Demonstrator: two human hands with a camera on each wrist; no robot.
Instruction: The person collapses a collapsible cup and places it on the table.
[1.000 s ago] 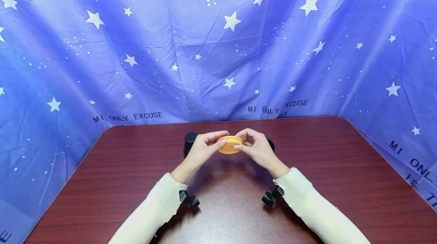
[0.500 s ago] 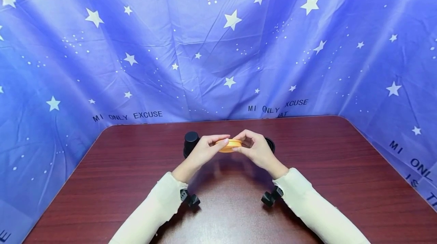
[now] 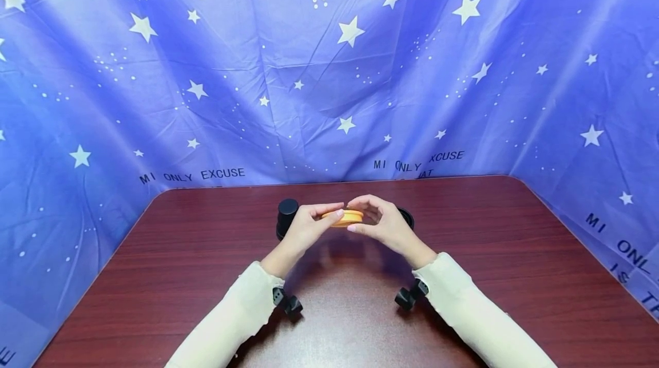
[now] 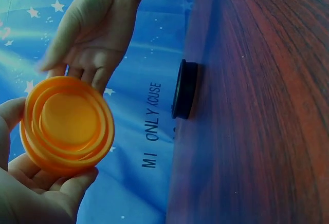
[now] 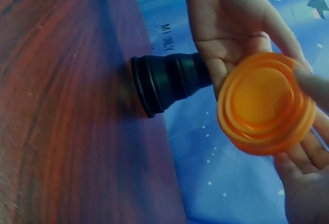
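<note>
A flattened orange collapsible cup (image 3: 351,217) hangs above the table between both hands. In the left wrist view its ringed face (image 4: 69,121) shows round concentric folds. My left hand (image 3: 305,228) pinches the cup by its left edge, thumb on the near side and fingers beyond. My right hand (image 3: 386,222) lies loosely about the right edge; its thumb stands off the cup in the head and left wrist views. Whether its fingertips touch the far side is hidden. Behind the left hand stands a black stepped, tapering collapsible cup (image 5: 169,80), extended and narrow end up.
A low black round piece (image 4: 186,89), like a flattened cup, lies on the table behind the right hand, mostly covered in the head view. The dark red wooden table (image 3: 180,276) ends at a blue starry curtain (image 3: 309,70).
The orange cup has tipped from showing its face to nearly edge-on and shifted slightly left. My right thumb and fingers have loosened from its edge, while the left hand keeps its hold.
</note>
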